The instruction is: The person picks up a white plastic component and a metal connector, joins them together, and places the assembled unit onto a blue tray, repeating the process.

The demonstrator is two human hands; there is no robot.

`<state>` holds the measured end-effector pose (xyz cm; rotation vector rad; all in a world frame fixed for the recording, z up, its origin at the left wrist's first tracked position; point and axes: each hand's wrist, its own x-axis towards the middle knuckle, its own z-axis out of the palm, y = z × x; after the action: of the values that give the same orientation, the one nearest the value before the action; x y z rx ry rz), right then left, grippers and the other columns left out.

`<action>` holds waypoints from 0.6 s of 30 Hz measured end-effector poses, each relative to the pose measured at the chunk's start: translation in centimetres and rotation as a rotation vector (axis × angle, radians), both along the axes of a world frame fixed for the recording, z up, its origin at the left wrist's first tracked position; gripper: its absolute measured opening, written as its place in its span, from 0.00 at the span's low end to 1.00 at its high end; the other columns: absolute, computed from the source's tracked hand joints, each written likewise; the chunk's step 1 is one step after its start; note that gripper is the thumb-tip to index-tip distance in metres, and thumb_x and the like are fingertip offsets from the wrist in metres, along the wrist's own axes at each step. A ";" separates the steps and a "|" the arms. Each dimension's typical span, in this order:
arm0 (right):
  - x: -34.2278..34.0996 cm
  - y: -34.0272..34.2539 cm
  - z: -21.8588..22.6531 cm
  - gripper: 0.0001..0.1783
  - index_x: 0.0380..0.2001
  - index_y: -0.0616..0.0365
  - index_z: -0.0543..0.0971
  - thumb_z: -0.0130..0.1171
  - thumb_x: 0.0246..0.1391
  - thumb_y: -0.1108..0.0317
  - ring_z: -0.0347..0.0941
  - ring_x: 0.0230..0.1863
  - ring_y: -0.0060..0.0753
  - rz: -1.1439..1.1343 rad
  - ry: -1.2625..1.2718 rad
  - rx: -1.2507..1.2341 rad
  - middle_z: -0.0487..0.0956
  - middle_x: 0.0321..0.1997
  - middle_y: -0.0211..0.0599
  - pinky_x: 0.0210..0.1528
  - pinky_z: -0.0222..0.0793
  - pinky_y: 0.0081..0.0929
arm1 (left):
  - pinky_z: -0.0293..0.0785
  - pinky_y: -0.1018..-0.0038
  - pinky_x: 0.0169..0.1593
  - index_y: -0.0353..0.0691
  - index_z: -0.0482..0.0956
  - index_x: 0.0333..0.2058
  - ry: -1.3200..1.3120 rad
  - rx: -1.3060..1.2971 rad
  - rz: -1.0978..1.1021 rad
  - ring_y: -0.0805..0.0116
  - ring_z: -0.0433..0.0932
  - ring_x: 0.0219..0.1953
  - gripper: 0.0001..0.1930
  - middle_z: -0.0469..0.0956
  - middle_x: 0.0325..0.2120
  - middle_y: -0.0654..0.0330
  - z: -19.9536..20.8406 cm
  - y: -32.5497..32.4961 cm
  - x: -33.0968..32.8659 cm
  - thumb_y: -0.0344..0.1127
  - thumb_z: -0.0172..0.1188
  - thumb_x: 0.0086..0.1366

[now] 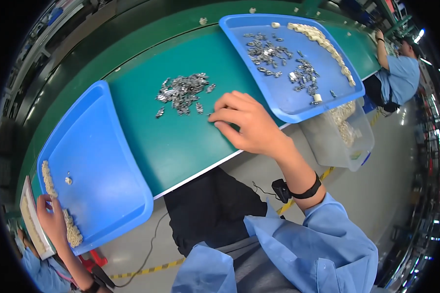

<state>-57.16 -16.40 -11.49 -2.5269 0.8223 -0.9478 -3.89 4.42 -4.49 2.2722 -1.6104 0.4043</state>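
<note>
My right hand [247,122] is over the green table, thumb and forefinger pinched together. A small dark bit of metal part [209,115] shows at its fingertips. Just beyond and left of it lies a loose pile of small shiny metal parts [182,93]. My left hand [53,222] reaches to the near left edge of a blue tray [105,168], its fingers curled in on a row of small cream-coloured parts [72,229]. Whatever those fingers grip is hidden. Another cream row [48,178] continues beyond the hand, and a single cream piece [68,180] sits apart in the tray.
A second blue tray [274,100] at the right holds scattered metal parts [269,53] and a line of cream parts [322,41]. Below it stands a translucent bin [327,146] of cream pieces. Co-workers [401,73] sit at far right and lower left. A cable [151,244] hangs below the table.
</note>
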 end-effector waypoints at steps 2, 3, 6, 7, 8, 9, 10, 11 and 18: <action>-0.5 -0.1 -0.1 0.12 0.41 0.59 0.84 0.66 0.50 0.77 0.73 0.42 0.43 -0.001 -0.009 0.039 0.78 0.40 0.38 0.48 0.69 0.36 | 0.69 0.68 0.42 0.33 0.76 0.37 0.146 -0.052 -0.021 0.62 0.72 0.32 0.06 0.75 0.28 0.58 0.5 -0.7 -5.1 0.30 0.60 0.64; -0.7 -0.2 -0.2 0.12 0.41 0.59 0.84 0.66 0.50 0.77 0.73 0.43 0.43 0.004 -0.016 0.058 0.78 0.41 0.37 0.48 0.68 0.37 | 0.68 0.71 0.42 0.33 0.77 0.37 0.224 -0.059 -0.059 0.65 0.72 0.33 0.05 0.76 0.30 0.60 0.6 -0.8 -7.7 0.28 0.59 0.64; -0.5 0.3 0.4 0.12 0.41 0.59 0.84 0.66 0.51 0.77 0.73 0.44 0.42 -0.034 -0.091 0.071 0.78 0.41 0.36 0.48 0.68 0.37 | 0.67 0.74 0.41 0.32 0.77 0.38 0.359 -0.137 -0.255 0.68 0.73 0.35 0.06 0.80 0.33 0.58 0.3 0.1 -16.3 0.23 0.59 0.61; -0.4 0.5 0.5 0.12 0.41 0.59 0.83 0.65 0.51 0.78 0.73 0.45 0.42 -0.048 -0.132 0.076 0.78 0.42 0.36 0.48 0.68 0.37 | 0.69 0.72 0.40 0.31 0.77 0.39 0.409 -0.160 -0.344 0.66 0.75 0.34 0.08 0.81 0.33 0.55 0.1 0.4 -18.7 0.23 0.59 0.59; -0.4 0.6 0.5 0.12 0.41 0.59 0.83 0.65 0.51 0.78 0.73 0.45 0.42 -0.045 -0.129 0.074 0.78 0.42 0.36 0.48 0.68 0.37 | 0.70 0.71 0.39 0.31 0.77 0.40 0.458 -0.183 -0.429 0.64 0.76 0.34 0.10 0.82 0.33 0.53 -0.2 0.7 -20.9 0.22 0.60 0.57; -0.4 0.8 0.5 0.11 0.41 0.60 0.83 0.65 0.52 0.78 0.73 0.45 0.42 -0.047 -0.088 0.073 0.78 0.43 0.36 0.49 0.68 0.37 | 0.71 0.70 0.38 0.31 0.78 0.40 0.523 -0.213 -0.514 0.61 0.78 0.32 0.12 0.83 0.32 0.51 -0.7 0.7 -23.0 0.22 0.60 0.56; -0.5 0.9 0.4 0.11 0.40 0.60 0.83 0.65 0.52 0.78 0.72 0.46 0.42 -0.050 -0.046 0.072 0.78 0.43 0.36 0.49 0.68 0.37 | 0.73 0.69 0.37 0.30 0.78 0.41 0.588 -0.245 -0.599 0.59 0.79 0.31 0.13 0.83 0.32 0.50 -1.1 0.3 -24.9 0.21 0.60 0.55; -1.1 1.0 0.4 0.11 0.40 0.60 0.83 0.65 0.52 0.79 0.72 0.47 0.42 -0.063 -0.002 0.071 0.78 0.44 0.37 0.50 0.68 0.37 | 0.74 0.68 0.37 0.30 0.78 0.41 0.605 -0.239 -0.663 0.56 0.80 0.31 0.14 0.83 0.32 0.49 -1.3 -0.5 -26.9 0.21 0.61 0.54; -0.5 1.8 1.1 0.09 0.38 0.62 0.84 0.65 0.52 0.80 0.76 0.39 0.40 -0.008 -0.124 0.115 0.82 0.40 0.39 0.43 0.72 0.33 | 0.78 0.66 0.40 0.28 0.78 0.43 0.817 -0.289 -0.768 0.55 0.82 0.34 0.15 0.83 0.34 0.46 -4.3 -3.3 -32.5 0.19 0.61 0.55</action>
<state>-57.66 -14.64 -10.42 -2.3433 0.8254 -1.0183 -36.34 1.14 -8.82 1.1879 -1.6331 -0.4109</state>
